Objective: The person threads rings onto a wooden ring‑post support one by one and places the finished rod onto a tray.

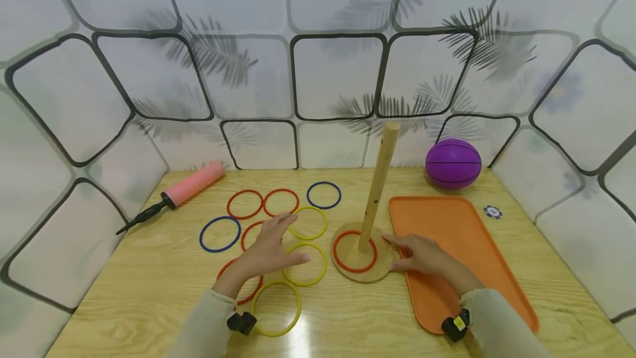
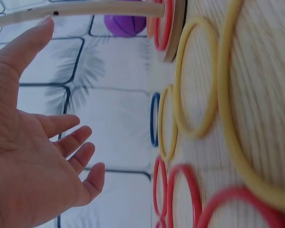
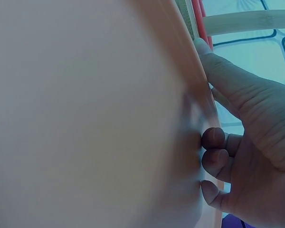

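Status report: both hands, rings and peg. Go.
Left hand open, hovering over loose rings. Right hand resting on orange tray, fingertip at peg base. One red ring on peg. Nothing blocking.

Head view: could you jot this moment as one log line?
left hand: open above loose rings | right hand: on orange tray, touching peg base | red ring around peg

Count from my side: red rings (image 1: 245, 204) x5, one of them on the peg base. Yellow rings (image 1: 308, 222) x3, blue rings (image 1: 323, 195) x2. One tray (image 1: 462, 236), one ball (image 1: 453, 163), one pump (image 1: 184, 191).
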A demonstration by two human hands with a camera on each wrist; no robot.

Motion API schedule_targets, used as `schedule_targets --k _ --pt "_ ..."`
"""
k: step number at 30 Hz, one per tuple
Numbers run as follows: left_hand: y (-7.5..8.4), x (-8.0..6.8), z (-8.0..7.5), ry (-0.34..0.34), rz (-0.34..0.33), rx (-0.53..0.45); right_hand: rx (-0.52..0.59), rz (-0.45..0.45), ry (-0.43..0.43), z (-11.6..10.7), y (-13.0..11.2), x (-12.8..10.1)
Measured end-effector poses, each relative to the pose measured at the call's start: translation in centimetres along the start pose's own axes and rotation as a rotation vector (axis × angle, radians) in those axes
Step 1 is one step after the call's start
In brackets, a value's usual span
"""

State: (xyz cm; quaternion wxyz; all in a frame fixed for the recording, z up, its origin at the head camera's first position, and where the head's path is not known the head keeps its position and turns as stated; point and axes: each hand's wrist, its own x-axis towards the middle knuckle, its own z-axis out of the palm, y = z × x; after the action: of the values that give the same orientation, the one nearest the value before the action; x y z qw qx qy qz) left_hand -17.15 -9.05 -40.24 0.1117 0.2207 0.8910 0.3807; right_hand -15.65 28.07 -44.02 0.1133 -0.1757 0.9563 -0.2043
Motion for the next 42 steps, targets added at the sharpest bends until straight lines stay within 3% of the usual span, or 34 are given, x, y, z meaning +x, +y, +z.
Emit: schedule_targets --k 13,20,30,42 --pt "-5.2 -5.8 -3.1 0.011 -0.015 0.076 -0.001 -0.017 -0.004 0.1 0.1 0.1" --pt "-7.6 -7.8 -3.8 0.013 -0.010 0.072 0.009 -0.009 0.004 0.0 0.4 -0.1" --pt "-9.2 -9.2 -3.7 0.008 0.018 0.082 0.019 -0.007 -0.013 0.0 0.1 0.1" --pt "-9.7 -8.6 -3.6 -0.075 -0.118 0.136 0.016 -0.010 -0.013 0.0 0.1 0.1"
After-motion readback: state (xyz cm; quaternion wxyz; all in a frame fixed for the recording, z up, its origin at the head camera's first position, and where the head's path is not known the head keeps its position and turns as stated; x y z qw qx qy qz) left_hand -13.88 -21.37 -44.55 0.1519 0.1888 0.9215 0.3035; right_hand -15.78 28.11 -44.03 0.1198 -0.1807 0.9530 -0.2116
